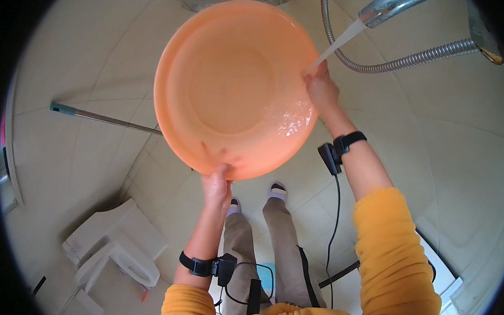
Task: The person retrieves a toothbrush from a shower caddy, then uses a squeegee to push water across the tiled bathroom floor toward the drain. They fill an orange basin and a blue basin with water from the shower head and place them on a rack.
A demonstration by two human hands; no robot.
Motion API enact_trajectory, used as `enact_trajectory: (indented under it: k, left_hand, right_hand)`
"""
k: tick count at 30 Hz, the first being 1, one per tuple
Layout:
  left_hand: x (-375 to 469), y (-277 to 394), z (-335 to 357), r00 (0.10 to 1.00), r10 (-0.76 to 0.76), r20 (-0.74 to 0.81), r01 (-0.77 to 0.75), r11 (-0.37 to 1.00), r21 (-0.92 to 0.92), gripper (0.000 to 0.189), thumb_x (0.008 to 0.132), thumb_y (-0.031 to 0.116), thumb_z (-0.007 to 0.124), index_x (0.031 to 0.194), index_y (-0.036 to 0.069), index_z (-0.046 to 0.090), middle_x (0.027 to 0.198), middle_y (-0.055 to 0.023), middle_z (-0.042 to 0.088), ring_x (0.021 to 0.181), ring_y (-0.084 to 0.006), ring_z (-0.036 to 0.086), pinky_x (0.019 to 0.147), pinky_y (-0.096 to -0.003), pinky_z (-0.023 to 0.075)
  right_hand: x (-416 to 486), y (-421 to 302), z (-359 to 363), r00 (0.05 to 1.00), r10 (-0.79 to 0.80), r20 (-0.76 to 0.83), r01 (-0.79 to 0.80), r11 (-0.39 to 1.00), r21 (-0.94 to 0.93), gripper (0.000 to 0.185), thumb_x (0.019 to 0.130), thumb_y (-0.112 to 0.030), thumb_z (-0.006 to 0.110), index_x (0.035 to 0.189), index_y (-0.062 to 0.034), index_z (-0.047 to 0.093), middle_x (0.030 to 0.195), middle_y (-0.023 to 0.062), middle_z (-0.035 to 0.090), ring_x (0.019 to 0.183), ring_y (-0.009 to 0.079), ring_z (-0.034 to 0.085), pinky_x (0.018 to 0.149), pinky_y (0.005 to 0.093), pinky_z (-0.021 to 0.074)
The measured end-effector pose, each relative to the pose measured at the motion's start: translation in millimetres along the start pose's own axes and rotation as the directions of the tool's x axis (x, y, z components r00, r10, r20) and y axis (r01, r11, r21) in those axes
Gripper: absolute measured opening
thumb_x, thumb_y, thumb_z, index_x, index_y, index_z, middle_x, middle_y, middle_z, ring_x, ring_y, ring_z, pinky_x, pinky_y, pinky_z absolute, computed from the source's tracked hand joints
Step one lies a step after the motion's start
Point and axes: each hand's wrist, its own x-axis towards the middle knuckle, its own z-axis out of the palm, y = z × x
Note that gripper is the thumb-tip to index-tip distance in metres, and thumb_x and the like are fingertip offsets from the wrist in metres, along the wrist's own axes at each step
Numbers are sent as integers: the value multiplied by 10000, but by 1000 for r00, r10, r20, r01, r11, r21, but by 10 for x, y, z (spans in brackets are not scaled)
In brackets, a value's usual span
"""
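Note:
An orange plastic basin (232, 88) is held up before me, its inside facing my view. My left hand (217, 185) grips the near rim, thumb on the inner side; its other fingers show faintly through the wall. At the right rim my right hand (322, 89) holds the basin. A stream of water (339, 42) runs from the chrome faucet spout (392, 11) and meets the rim by my right fingers. Wet, glistening patches show on the lower right inner wall. How much water the basin holds I cannot tell.
A flexible metal hose (376, 69) loops beside the faucet. Left of the basin, a metal pole (108, 119) with a green end passes behind it. A white toilet (119, 249) stands at lower left. Cables (337, 230) hang from black devices strapped to both my wrists. Tiled floor lies below.

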Motion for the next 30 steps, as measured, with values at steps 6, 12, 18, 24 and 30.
enact_trajectory:
  k: [6,12,18,24,30]
  left_hand:
    - [-13,-114,-61,1000,-26,-16,26,1000,-13,582,643,-43,435,1188,77,268,1039,-120,465,820,-274,545,667,-378,482]
    - [-18,-37,-131,1000,-26,-5,26,999,-19,649,640,-52,406,1231,119,203,1055,-149,443,828,-305,542,663,-391,484]
    - [4,-205,-137,999,-31,22,32,998,-55,672,645,-53,404,1247,155,187,1049,-156,445,843,-325,535,683,-407,478]
    - [595,-285,-357,921,-335,197,381,879,-286,546,669,-49,418,1180,77,273,1014,-150,469,839,-303,536,715,-361,476]
    - [1142,-930,13,879,-474,55,476,878,-50,394,781,147,475,1142,61,343,1107,-109,440,948,-222,481,815,-326,410]
  right_hand:
    - [-120,113,157,996,-86,-3,81,948,-309,604,718,-355,529,1137,-30,239,890,177,531,726,309,559,600,391,449]
    - [-191,57,252,972,-202,-116,168,952,-256,479,758,-341,477,1074,-29,298,767,163,564,703,317,560,591,416,440]
    - [-78,140,95,998,59,4,-58,987,-148,341,778,-268,447,1008,-27,378,769,184,565,762,317,553,645,403,441]
    - [-47,42,-262,921,-91,379,-207,711,672,439,706,-23,477,1132,-38,372,1041,121,500,946,226,499,778,332,420]
    - [-118,-136,-687,971,-105,215,-68,742,667,523,627,69,452,1134,-40,389,1078,108,478,983,217,474,816,322,394]
